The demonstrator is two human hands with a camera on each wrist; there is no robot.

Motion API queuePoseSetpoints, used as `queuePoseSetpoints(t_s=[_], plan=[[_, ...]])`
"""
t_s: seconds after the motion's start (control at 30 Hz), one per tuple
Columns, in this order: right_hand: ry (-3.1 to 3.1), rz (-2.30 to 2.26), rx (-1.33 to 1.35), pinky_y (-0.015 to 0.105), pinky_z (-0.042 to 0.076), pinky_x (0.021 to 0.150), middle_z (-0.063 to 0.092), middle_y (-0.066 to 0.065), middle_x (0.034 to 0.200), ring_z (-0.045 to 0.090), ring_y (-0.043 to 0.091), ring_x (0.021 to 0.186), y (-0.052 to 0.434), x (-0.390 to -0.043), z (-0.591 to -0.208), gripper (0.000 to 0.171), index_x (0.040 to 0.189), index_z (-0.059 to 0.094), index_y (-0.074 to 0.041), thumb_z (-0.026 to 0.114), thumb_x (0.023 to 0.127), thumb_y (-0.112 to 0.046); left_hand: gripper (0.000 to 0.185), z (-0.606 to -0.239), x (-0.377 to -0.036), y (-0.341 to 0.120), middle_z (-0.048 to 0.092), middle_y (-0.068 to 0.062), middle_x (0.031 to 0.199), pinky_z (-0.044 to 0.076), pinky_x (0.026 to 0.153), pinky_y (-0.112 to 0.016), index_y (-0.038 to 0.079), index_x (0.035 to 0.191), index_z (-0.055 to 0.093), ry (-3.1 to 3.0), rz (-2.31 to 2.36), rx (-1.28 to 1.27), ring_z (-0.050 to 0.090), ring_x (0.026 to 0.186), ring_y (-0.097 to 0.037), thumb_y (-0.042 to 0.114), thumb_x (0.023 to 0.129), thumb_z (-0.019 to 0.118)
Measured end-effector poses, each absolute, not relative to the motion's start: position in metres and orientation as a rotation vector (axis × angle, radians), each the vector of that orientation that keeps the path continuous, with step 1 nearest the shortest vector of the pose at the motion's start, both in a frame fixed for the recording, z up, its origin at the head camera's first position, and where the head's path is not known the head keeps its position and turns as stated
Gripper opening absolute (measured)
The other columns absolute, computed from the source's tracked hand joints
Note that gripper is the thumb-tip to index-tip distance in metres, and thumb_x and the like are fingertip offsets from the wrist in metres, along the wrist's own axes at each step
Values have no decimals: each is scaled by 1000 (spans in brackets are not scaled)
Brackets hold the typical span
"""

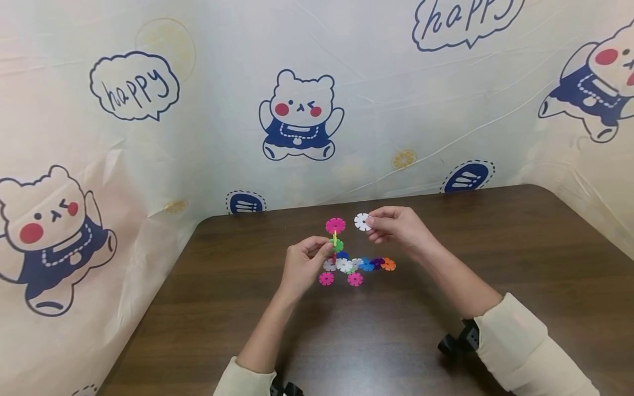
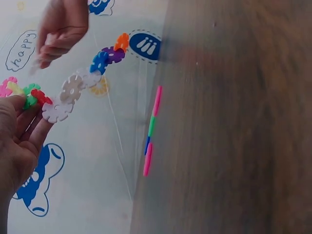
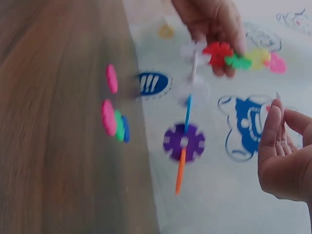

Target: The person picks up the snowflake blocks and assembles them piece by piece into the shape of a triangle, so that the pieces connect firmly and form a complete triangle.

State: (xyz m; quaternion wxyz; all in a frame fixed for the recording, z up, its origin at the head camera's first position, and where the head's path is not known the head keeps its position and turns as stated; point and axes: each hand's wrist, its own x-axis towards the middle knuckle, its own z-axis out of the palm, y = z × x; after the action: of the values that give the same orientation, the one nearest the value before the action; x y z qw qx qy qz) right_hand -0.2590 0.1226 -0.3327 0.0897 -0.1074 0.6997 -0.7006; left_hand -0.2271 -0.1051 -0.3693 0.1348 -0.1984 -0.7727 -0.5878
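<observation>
My left hand (image 1: 304,265) grips a chain of interlocking notched plastic discs by its green disc (image 1: 338,245). A yellow disc (image 2: 16,88) and a pink disc (image 1: 335,225) extend above the fingers. Below them come a red disc (image 2: 41,96) and several white discs (image 1: 344,265). From there the chain runs right through a blue disc (image 1: 367,264) and a purple disc (image 3: 184,142) to an orange disc (image 1: 388,264). My right hand (image 1: 398,228) pinches a single white disc (image 1: 362,221) between thumb and fingers, beside the pink top disc and apart from it.
Loose discs lie flat on the brown table (image 1: 208,330) beneath the chain: two pink discs, one nearer the left (image 1: 326,279), a green disc (image 3: 118,126) and a blue disc (image 3: 126,129). A printed curtain (image 1: 213,110) hangs behind the table.
</observation>
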Motion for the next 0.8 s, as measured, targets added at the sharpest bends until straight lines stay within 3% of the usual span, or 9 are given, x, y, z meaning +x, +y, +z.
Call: queuePoseSetpoints(t_s=[0.33,0.6,0.8], plan=[[1994,-2134,-318,27,55,65,68,7,74,65,15,63,109,-247,-320,23,104,58,10,63,91,-10,14,-366,-226,-99,70,-18,89,54,69,-25,-7,96,68,-2264,-1701,-534,69,81,-28,4,88,65],[1987,-2096,-298,26,55,63,67,7,72,65,15,61,110,-247,-319,23,102,60,10,63,90,-9,12,-342,-208,-92,70,-18,89,54,68,-24,-8,96,68,-2325,-1610,-509,67,82,-30,1,88,63],[2019,-2058,-322,27,55,63,67,9,73,65,17,62,111,-246,-318,26,104,61,11,65,90,-11,13,-338,-204,-91,70,-18,91,55,73,-33,-7,98,67,-2353,-1562,-525,68,85,-29,0,88,64]])
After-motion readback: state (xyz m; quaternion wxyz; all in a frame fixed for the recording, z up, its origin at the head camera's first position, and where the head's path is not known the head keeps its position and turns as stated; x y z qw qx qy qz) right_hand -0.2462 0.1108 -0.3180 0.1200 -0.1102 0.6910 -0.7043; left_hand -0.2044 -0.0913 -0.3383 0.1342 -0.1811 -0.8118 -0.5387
